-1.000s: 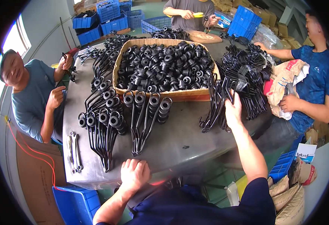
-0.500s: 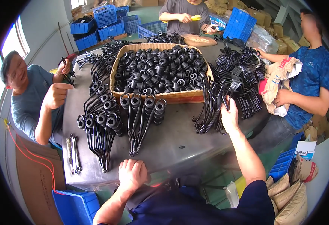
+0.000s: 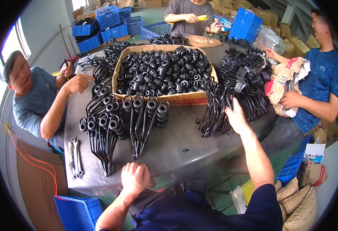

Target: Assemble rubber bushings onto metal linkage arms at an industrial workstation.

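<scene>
Rods (image 3: 215, 104) meet the right hand (image 3: 237, 118), its grip impossible to tell; carton (image 3: 169, 99) blocks ten o'clock, pile (image 3: 250, 82) one. The left hand (image 3: 135, 178), curled closed, has wrenches (image 3: 76, 158) at ten.

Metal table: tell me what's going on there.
The wearer's right hand is at bent black rods beside the carton of black parts; whether it grips any is unclear. The curled left hand is at the near side of the table. Ringed rods lie in front of the carton. A co-worker on the left extends a finger.
</scene>
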The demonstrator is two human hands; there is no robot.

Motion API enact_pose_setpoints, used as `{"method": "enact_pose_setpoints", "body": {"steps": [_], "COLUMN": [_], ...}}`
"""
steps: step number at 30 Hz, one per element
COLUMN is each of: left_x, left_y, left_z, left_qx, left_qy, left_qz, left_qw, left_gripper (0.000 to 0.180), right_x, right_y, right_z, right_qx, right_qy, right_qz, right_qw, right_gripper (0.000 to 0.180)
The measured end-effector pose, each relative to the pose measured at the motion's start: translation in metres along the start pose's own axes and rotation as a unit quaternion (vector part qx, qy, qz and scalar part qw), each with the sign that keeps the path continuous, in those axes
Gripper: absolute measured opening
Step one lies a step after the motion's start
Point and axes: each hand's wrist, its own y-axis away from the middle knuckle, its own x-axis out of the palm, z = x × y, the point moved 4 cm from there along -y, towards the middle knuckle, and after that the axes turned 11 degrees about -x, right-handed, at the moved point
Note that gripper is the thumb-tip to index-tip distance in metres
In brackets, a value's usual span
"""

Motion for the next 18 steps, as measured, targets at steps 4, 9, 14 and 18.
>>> {"method": "enact_pose_setpoints", "body": {"steps": [4,9,14,18], "left_x": [0.001,0.001,0.001,0.0], "left_y": [0.002,-0.001,0.001,0.0], "left_z": [0.001,0.0,0.001,0.0], "left_qx": [-0.004,-0.005,-0.006,-0.007], "left_qy": [-0.006,-0.005,-0.006,-0.004], "left_qz": [0.001,0.01,0.004,0.004], "left_qw": [1.0,1.0,1.0,1.0], "left_gripper": [0.02,0.02,0.019,0.02], "right_x": [0.003,0.001,-0.001,-0.004], "right_y": [0.004,0.018,0.026,0.028], "right_z": [-0.003,0.017,0.019,0.026], "right_qx": [0.033,-0.098,-0.181,-0.15], "right_qy": [-0.023,0.071,0.2,0.127], "right_qz": [0.006,-0.153,-0.158,-0.149], "right_qw": [0.999,0.981,0.95,0.969], "right_gripper": [0.051,0.053,0.022,0.016]}}
